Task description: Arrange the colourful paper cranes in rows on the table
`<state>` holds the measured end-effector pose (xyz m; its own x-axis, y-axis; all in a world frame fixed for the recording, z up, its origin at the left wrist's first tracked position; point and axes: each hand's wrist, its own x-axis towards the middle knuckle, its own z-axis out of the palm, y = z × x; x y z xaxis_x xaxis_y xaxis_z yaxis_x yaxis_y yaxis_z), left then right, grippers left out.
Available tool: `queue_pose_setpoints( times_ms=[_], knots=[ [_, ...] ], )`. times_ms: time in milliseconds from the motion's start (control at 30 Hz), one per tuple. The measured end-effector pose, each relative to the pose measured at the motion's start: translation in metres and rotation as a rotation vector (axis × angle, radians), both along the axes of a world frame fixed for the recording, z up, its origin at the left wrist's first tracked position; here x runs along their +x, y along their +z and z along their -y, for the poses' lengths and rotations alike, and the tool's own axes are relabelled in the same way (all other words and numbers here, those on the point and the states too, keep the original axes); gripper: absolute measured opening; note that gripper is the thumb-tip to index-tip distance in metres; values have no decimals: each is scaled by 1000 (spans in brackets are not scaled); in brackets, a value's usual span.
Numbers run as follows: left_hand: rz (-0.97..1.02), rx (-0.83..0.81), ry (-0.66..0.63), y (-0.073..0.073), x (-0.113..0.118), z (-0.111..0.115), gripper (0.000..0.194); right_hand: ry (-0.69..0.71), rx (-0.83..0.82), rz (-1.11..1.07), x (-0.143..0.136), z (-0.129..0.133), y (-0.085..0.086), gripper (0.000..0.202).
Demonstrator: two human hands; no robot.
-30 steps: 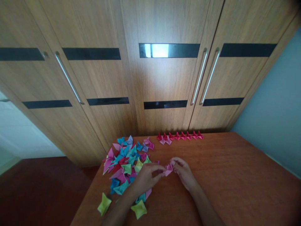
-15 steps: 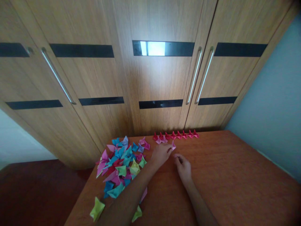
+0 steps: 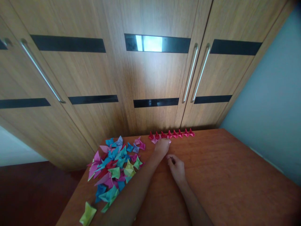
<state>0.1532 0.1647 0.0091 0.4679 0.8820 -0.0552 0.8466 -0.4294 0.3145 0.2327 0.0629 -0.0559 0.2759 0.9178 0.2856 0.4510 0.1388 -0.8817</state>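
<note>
My left hand (image 3: 162, 148) is closed around a small pink folded paper piece (image 3: 169, 142), of which only a tip shows. It is just in front of a row of red folded paper pieces (image 3: 175, 134) along the table's back edge. Another pink piece (image 3: 154, 140) stands in front of the row's left end. My right hand (image 3: 176, 167) rests near the table surface, nearer me, its thumb and fingertips pressed together; anything between them is too small to make out. A pile of colourful folded papers (image 3: 114, 161) lies left of my left arm.
The brown wooden table (image 3: 218, 175) meets a wooden wardrobe (image 3: 155, 75) with metal handles behind it. A yellow-green folded paper (image 3: 88, 214) lies at the table's front left. A bluish wall (image 3: 265, 116) stands at the right.
The whole view has shifted, with the table's things now further left in it. My left hand has moved towards the row and covers more of the pink piece. My right hand keeps its pinched shape.
</note>
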Motion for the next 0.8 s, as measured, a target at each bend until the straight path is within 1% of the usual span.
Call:
queue_pose_setpoints(
  times_ms=[267, 500, 600, 700, 800],
  knots=[
    [6, 69, 13, 0, 1, -3, 26, 12, -16, -58, -1, 2, 4, 29],
    [12, 93, 9, -1, 4, -7, 25, 24, -24, -55, -1, 1, 2, 29],
    [18, 113, 2, -2, 4, -6, 23, 28, -18, -50, -1, 1, 3, 28],
    [28, 141, -9, 0, 1, -1, 24, 34, -17, -46, -1, 2, 4, 28],
    [37, 166, -22, 6, -9, 5, 25, 31, -18, -58, -1, 2, 4, 28]
  ],
)
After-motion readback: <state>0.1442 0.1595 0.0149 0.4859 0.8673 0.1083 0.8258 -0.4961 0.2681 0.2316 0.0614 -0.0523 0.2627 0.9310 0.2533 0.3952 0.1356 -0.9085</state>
